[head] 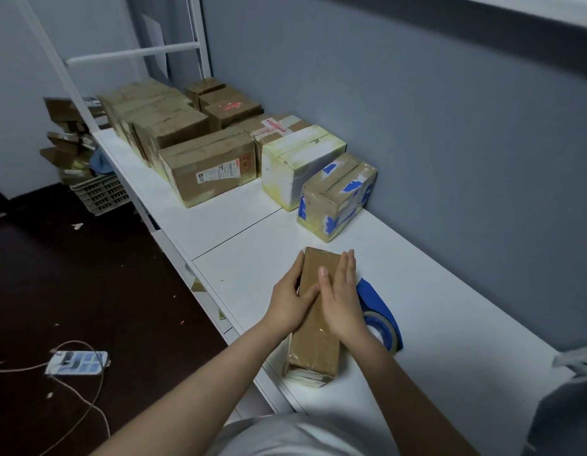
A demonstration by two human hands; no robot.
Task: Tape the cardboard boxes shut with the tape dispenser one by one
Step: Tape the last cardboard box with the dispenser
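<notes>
Box [313,343] is pressed under straight fingers [348,268] of left hand [287,304] and right hand [343,304]; judged light, stiff, tape-slick; best gripped by long sides beside fingers.

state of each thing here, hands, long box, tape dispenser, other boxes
long box, closed, flat on the table, glossy tape over it
left hand, fingers straight, pressing along its left edge
right hand, fingers straight, flat along its right edge
tape dispenser, on the table beside it, unheld
blue-taped box, closed, untouched
far boxes, closed, grouped together
</notes>
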